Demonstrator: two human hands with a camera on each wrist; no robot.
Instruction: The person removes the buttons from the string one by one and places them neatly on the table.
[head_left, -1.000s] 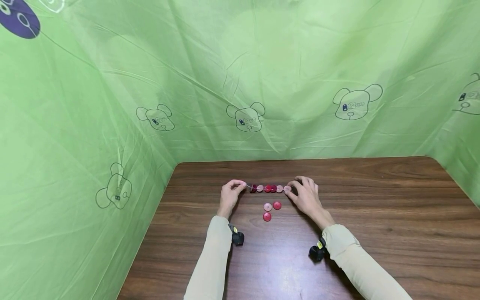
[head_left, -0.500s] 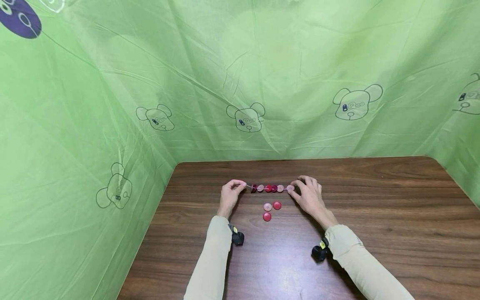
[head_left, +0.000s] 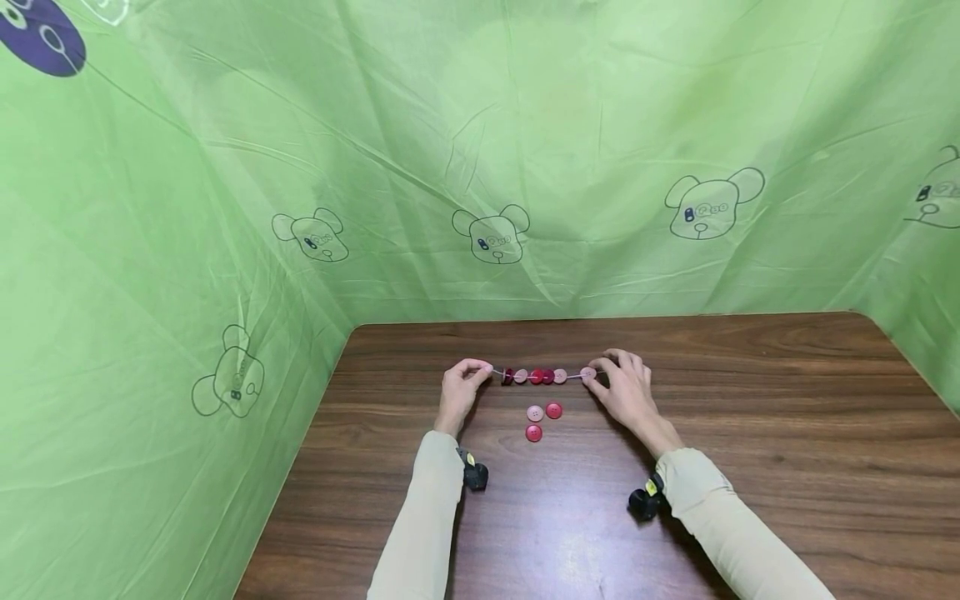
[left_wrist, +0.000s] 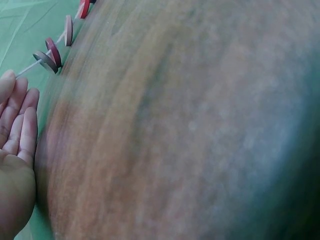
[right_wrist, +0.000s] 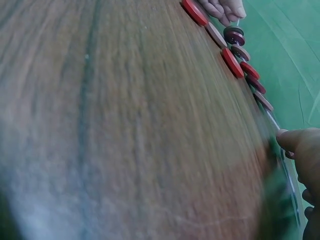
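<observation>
Several buttons in red, dark red and pink are threaded on a thin pale string above the table's far half. My left hand pinches the string's left end between thumb and fingertips, beside a dark red button. Along the string follow a pink button, a red button, and more to the right. My right hand pinches a pink button at the right, a short gap from the others. Beyond that hand, more string trails down in the right wrist view.
Three loose buttons lie on the brown wooden table nearer the body: a pink one, a red one and another red one. Green printed cloth hangs behind the table's far edge and at both sides.
My right hand has slid rightward with the pink button, widening the gap between it and the other threaded buttons. My left hand and the loose buttons have stayed in place.
</observation>
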